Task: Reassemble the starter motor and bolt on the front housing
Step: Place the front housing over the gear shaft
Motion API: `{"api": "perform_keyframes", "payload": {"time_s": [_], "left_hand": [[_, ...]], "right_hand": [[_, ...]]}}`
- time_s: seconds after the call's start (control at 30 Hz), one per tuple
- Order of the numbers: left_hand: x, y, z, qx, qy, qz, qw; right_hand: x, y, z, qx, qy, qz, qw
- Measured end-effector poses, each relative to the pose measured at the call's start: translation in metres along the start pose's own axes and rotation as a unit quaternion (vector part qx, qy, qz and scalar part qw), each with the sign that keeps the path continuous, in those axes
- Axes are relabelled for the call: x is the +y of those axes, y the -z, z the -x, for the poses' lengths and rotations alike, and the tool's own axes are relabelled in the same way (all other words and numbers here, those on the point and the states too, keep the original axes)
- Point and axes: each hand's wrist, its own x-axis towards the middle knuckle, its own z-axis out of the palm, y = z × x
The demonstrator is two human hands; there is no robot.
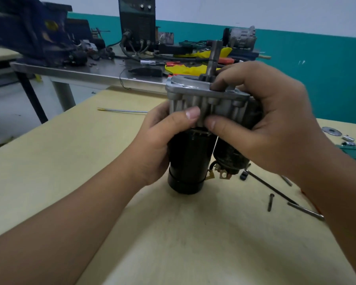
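The starter motor stands upright on the pale wooden table (173,233), its black cylindrical body (190,159) down and its shaft (214,56) pointing up. A grey aluminium housing (193,95) sits on top of the body, with the black solenoid (230,153) beside it on the right. My left hand (164,138) grips the body and the housing's lower edge from the left, thumb across the front. My right hand (261,120) grips the housing from the right, with its thumb on the front and its fingers over the top by the pinion.
Loose bolts (271,202) and long through-bolts (305,211) lie on the table to the right, with a washer (331,131) and small parts further back. A thin rod (121,110) lies at the left rear. A cluttered metal bench (90,70) stands behind.
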Motion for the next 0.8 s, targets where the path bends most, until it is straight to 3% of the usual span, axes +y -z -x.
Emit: {"api": "perform_keyframes", "payload": {"time_s": [0.23,0.6,0.8], "left_hand": [[0.009,0.009,0.000,-0.051,-0.036,-0.003,0.998],[0.010,0.006,0.004,-0.075,-0.051,-0.036,0.995],[0.021,0.004,0.009,-0.025,-0.012,-0.001,1.000]], "right_hand": [[-0.018,-0.006,-0.004,-0.029,0.045,0.005,0.999],[-0.025,-0.007,0.003,-0.047,0.000,-0.011,0.999],[-0.029,-0.003,0.000,-0.063,-0.033,-0.016,0.997]]}}
